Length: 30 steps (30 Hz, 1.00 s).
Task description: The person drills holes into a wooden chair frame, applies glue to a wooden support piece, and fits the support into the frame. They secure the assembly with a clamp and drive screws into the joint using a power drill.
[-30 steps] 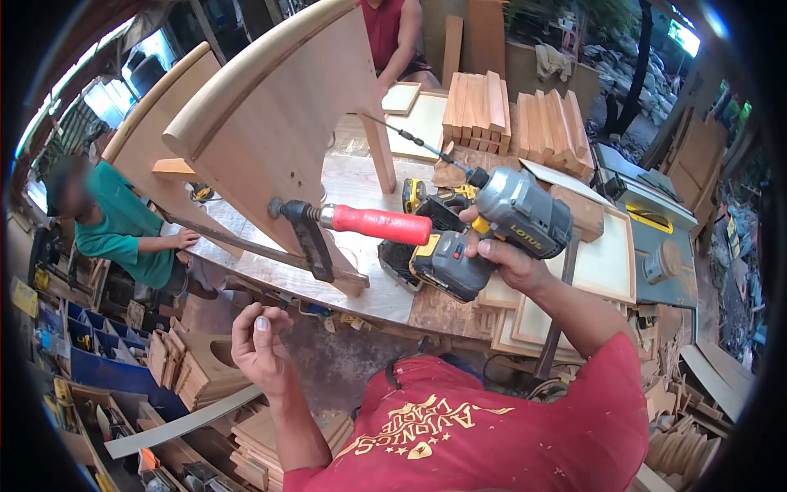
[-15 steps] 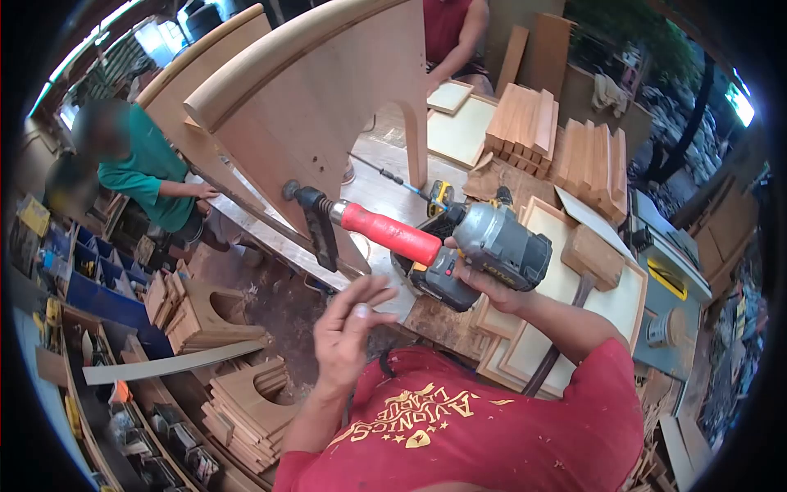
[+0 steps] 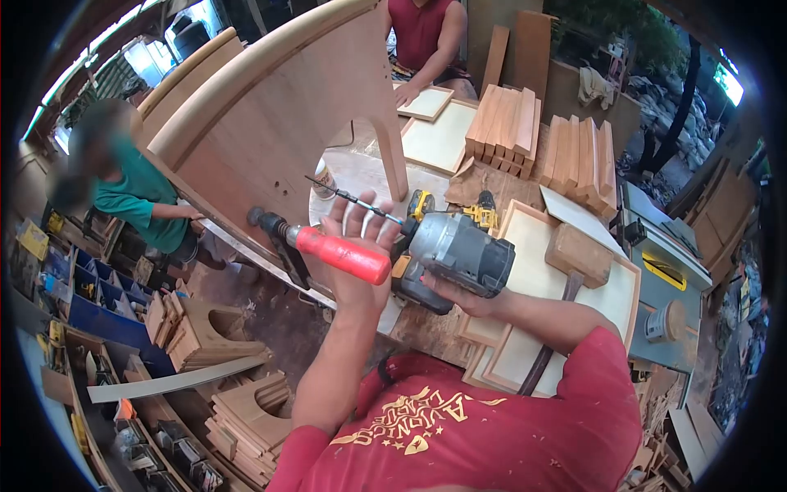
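My right hand [image 3: 461, 297] grips a cordless impact driver [image 3: 466, 251], a long thin bit [image 3: 336, 191] pointing left toward the curved wooden panel [image 3: 287, 115]. My left hand [image 3: 361, 220] is raised beside the bit, fingers spread and overlapping it in this view. In front of that palm, partly covering it, is the red handle [image 3: 343, 256] of a bar clamp, whose dark screw end sits against the panel's lower edge. The panel stands upright with an arched cut-out at its right side.
Behind the driver lies a yellow-and-black drill [image 3: 484, 211]. A wooden mallet [image 3: 579, 254] rests on framed panels [image 3: 619, 291]. Stacked wood strips [image 3: 502, 123] stand farther back. One person in a green shirt [image 3: 135, 193] is at left, another in a red top [image 3: 422, 37] across the bench.
My left hand has moved up and right from below the clamp to beside the bit, its fingers spreading. The driver has shifted left in view, as has the whole scene.
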Each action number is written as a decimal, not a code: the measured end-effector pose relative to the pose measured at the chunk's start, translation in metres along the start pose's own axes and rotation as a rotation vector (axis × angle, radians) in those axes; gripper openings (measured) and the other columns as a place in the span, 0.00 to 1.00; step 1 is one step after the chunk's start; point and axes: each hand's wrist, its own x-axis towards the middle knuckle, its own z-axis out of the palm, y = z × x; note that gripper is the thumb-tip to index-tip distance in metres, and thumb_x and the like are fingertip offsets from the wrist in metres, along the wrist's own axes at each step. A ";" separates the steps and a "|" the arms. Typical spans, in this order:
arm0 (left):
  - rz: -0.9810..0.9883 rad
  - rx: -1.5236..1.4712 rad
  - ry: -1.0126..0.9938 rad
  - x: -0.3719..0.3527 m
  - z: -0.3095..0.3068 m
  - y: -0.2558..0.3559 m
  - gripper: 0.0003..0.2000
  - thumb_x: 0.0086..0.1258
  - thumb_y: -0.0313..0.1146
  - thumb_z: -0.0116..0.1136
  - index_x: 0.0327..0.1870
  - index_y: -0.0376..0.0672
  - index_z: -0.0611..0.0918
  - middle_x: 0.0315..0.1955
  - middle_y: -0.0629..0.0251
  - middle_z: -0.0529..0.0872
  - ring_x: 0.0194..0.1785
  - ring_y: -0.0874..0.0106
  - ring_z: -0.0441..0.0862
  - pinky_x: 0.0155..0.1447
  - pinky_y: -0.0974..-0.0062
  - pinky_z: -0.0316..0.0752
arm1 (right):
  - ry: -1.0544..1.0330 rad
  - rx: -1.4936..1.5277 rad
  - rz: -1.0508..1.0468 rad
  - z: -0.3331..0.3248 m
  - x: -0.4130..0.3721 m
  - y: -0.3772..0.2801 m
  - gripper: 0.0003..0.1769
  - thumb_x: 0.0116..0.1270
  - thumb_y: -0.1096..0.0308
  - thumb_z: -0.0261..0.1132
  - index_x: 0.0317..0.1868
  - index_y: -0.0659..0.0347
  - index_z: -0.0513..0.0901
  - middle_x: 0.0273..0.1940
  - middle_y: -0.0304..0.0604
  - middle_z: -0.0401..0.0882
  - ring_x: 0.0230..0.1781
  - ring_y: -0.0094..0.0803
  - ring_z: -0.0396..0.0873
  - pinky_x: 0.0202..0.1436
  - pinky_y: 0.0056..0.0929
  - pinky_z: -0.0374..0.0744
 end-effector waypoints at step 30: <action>0.120 -0.169 0.130 0.016 0.000 0.018 0.13 0.75 0.44 0.58 0.54 0.50 0.79 0.37 0.69 0.85 0.36 0.69 0.84 0.40 0.68 0.81 | -0.036 -0.600 -0.378 -0.001 0.021 0.005 0.28 0.54 0.57 0.76 0.54 0.54 0.82 0.48 0.42 0.82 0.49 0.40 0.80 0.49 0.41 0.75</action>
